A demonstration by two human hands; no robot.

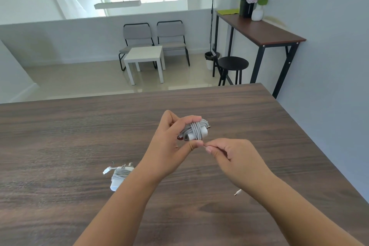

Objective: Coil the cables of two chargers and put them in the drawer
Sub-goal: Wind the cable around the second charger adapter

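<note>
we lean over a broad dark brown wooden table (79, 130). our left hand (169, 146) curls its fingers and thumb round a white charger block wound in grey cable (196, 131), holding it above the tabletop. just beside it, our right hand (233, 158) pinches the cable's loose end between thumb and forefinger. a second white charger with its grey cable already coiled (119, 175) lies on the table by our left forearm. a small white connector tip (238, 192) shows beneath our right wrist.

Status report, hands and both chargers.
Left hand grips wrapped charger; right hand pinches its cable end. Second charger coiled, lying on table. No drawer in view.
</note>
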